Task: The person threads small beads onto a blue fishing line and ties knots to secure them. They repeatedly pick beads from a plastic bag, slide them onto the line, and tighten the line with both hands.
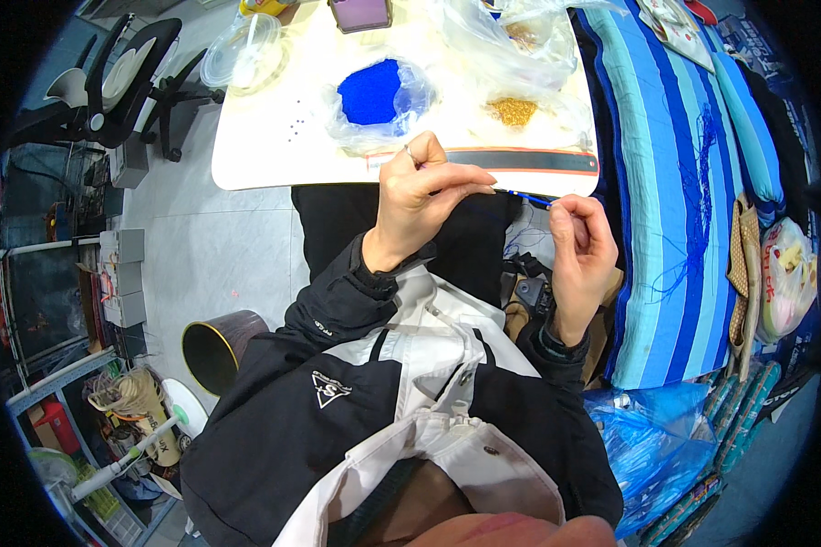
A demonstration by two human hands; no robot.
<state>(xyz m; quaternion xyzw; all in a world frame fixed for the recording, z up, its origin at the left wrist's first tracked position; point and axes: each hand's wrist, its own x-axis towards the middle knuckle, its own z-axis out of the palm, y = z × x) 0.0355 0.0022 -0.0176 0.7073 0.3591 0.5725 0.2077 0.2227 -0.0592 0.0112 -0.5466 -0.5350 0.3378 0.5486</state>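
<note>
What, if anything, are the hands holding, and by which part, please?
A thin blue strand, pinched at two places by the left hand and the right hand; whether these are its ends cannot be told.

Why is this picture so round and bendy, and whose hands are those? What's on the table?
There's no robot here, just a person. The one picture comes from a camera worn on their head, looking down. Its very wide lens bends straight lines and makes the edges dark and round.

The person's left hand and right hand are bare. Between their fingertips they seem to pinch a thin blue strand.

On the white table are a pile of tiny blue pieces on clear plastic and a smaller golden pile. They may be beads, but they're too small to be sure. A dark strip with orange edges lies near the front edge.
</note>
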